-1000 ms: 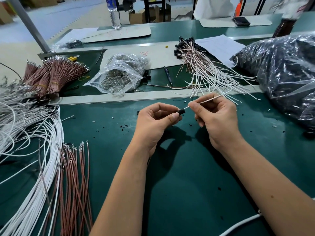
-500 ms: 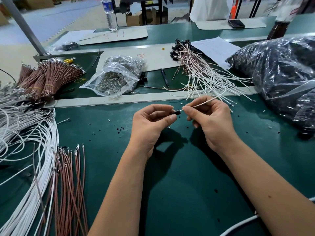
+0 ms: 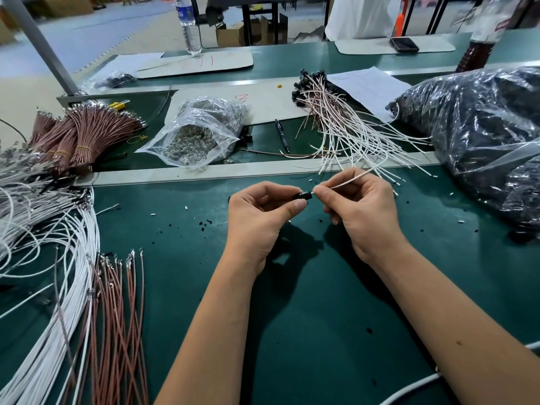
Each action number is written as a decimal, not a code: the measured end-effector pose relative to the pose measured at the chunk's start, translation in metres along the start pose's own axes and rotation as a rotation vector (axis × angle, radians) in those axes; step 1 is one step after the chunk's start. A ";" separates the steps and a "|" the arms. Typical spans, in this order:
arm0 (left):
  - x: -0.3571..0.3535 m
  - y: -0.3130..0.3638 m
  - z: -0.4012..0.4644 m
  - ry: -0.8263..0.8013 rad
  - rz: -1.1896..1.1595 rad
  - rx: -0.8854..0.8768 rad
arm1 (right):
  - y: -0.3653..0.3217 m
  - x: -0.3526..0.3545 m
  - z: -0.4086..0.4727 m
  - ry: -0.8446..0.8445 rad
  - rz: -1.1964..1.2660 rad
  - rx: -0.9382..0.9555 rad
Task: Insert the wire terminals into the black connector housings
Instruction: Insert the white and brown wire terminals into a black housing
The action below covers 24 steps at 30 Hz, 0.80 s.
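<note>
My left hand [image 3: 258,217] pinches a small black connector housing [image 3: 303,196] between thumb and forefinger above the green mat. My right hand [image 3: 363,211] pinches a white wire [image 3: 347,183] right beside the housing, and the wire's end meets the housing's right opening. The wire's free length runs up and to the right past my fingers. Whether the terminal sits fully inside is hidden by my fingertips.
Loose white wires [image 3: 43,258] and brown wires [image 3: 122,317] lie at the left. Finished wires with black housings [image 3: 336,124] are piled at the back, next to a clear bag of metal terminals [image 3: 193,138]. A big plastic bag of black parts [image 3: 482,135] fills the right.
Both hands stay together at the same spot over the mat. The gap between the wire end and the housing has narrowed a little.
</note>
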<state>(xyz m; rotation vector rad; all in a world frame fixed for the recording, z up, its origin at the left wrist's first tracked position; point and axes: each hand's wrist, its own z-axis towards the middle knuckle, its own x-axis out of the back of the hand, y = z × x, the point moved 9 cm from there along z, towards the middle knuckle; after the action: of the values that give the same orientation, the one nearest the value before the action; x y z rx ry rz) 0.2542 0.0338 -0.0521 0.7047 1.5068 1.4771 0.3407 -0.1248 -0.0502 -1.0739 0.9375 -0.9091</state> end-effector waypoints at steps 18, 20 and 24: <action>0.004 -0.001 -0.002 0.023 -0.035 0.041 | 0.000 -0.009 0.000 -0.112 0.013 -0.066; 0.003 0.000 -0.001 0.007 -0.035 0.035 | 0.000 -0.011 0.000 -0.142 0.030 -0.080; 0.000 0.002 -0.002 -0.044 -0.010 0.008 | 0.003 -0.010 0.001 -0.180 0.003 -0.114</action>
<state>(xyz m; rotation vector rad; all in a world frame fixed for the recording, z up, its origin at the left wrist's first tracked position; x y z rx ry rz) 0.2522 0.0332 -0.0508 0.7288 1.4823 1.4398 0.3388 -0.1143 -0.0516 -1.2297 0.8487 -0.7497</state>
